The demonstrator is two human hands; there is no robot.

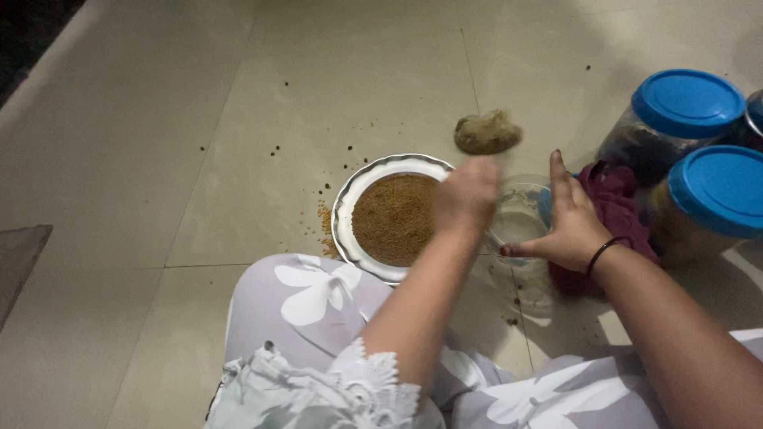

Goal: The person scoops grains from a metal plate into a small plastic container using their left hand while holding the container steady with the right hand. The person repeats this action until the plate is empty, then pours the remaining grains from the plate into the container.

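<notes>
The left hand [467, 196] is blurred over the right rim of the plate; its fingers look drawn together, but whether they pinch anything I cannot tell. Just beyond it, at about one o'clock, sits a fuzzy grey-brown clump [487, 133] (also blurred, so whether it rests on the floor or hangs in the air is unclear). The right hand [571, 225], a black band at its wrist, is spread wide, its fingers and thumb laid round the side of a clear glass jar [518, 216] that stands just right of the plate. The jar is transparent and open at the top.

At nine o'clock from the hands lies the white plate [346, 208] with a scalloped rim, heaped with fine brown grain [394, 219]; some grain is scattered on the tiled floor [159, 159] by its left edge. At three o'clock a crumpled maroon cloth [616, 200] lies against two jars with blue lids [688, 102], dark contents inside.
</notes>
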